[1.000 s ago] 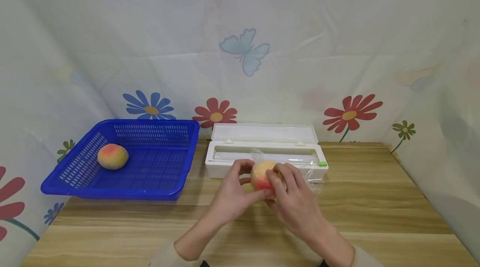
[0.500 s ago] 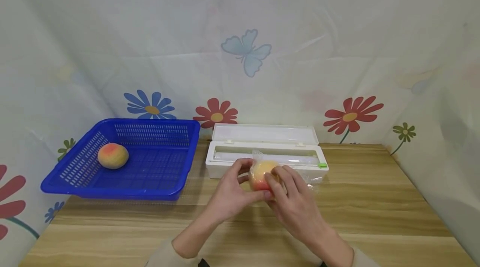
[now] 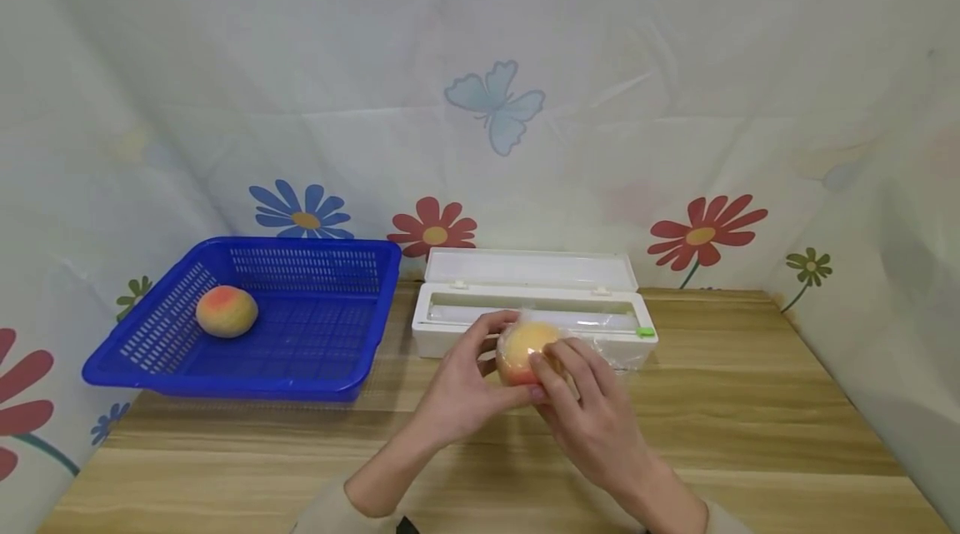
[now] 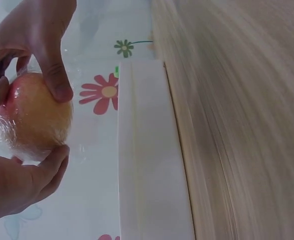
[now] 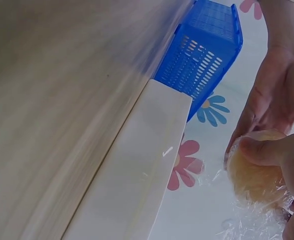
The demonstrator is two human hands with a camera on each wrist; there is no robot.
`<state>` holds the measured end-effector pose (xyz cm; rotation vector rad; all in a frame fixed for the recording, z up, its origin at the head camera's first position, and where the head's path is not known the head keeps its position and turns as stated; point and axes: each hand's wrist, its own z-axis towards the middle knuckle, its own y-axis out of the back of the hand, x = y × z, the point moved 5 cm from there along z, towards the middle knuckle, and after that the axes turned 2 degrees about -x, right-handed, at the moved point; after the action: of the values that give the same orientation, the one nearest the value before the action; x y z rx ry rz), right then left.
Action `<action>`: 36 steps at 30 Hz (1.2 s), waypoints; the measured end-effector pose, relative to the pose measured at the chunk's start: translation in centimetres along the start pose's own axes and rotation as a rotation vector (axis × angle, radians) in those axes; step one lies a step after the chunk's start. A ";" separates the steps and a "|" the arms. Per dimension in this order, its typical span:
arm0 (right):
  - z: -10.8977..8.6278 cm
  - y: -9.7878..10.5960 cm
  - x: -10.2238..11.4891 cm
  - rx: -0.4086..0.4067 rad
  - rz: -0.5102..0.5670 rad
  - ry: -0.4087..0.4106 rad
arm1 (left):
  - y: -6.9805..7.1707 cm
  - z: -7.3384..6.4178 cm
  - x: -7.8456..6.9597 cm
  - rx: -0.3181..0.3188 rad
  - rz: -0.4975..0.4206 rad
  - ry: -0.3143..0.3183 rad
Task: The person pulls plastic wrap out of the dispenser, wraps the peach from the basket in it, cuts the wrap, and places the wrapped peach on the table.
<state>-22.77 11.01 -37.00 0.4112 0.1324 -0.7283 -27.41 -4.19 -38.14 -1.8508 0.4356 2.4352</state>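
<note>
A yellow and pink peach is held between both hands above the table, just in front of the white box. Clear plastic wrap clings around it, and a loose crumpled part of the wrap hangs off on the right hand's side. With fingers behind and thumb in front, my left hand grips the peach from the left. My right hand holds it from the right, fingers bent over the wrapped front. The peach's underside is partly hidden by the hands in the head view.
Behind the hands stands a white cling-film box with its lid raised, a film roll inside and a green slider at right. A blue basket at left holds another peach. A flowered cloth hangs behind the wooden table.
The peach has turned a little between the hands, showing more yellow at the front. The loose wrap on its right has shifted and drawn closer. Basket and box stay put.
</note>
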 end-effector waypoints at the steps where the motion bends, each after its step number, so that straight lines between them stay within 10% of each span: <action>1: 0.0 0.0 0.0 -0.007 0.004 0.001 | 0.0 0.0 -0.1 0.003 0.001 -0.009; 16: 1.0 0.5 0.3 -0.014 0.097 -0.023 | 0.7 0.0 -0.6 -0.027 0.014 -0.049; 25: 2.2 1.7 0.1 -0.058 0.175 -0.088 | 2.0 0.2 -1.4 -0.164 0.122 -0.108; 36: 1.2 1.3 -1.5 0.043 0.301 -0.410 | 2.4 0.0 -1.5 -0.203 0.119 -0.118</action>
<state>-23.05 12.30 -35.06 0.3066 -0.3262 -0.5053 -27.50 -6.34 -36.25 -1.7854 0.3093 2.7438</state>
